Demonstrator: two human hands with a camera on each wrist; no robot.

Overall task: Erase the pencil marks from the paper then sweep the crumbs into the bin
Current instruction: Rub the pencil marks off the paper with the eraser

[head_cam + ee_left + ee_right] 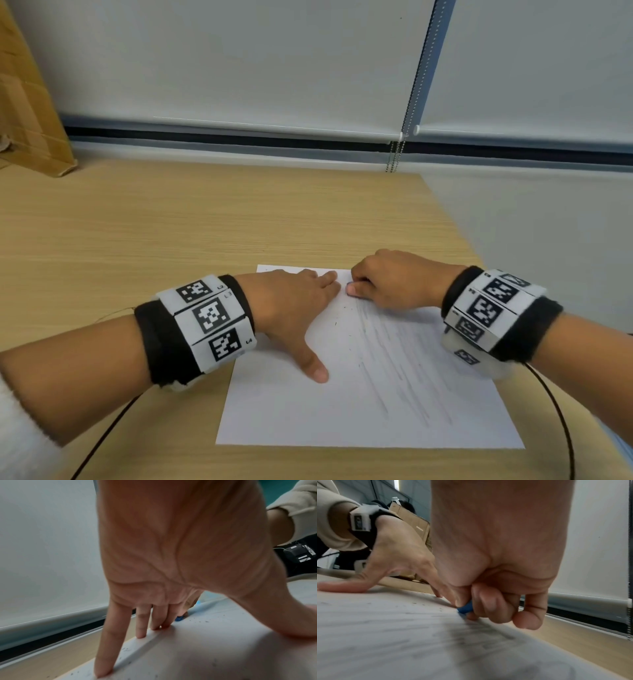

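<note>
Left hand (294,308): flat, fingers spread, pinning paper (308,411) at 10 o'clock.
Right hand (394,284): curled round blue eraser (465,608); rub short strokes away from the pin, toward 5 o'clock marks (404,370).

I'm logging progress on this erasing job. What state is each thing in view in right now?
paper: flat on the table, pencil marks across its right half
eraser: blue, tip on the paper's far edge
crumbs: scattered on the paper, unswept
left hand: spread, pressing the paper
right hand: grip curled round the eraser
table: wooden, bearing the paper
cardboard box: standing at far left
</note>
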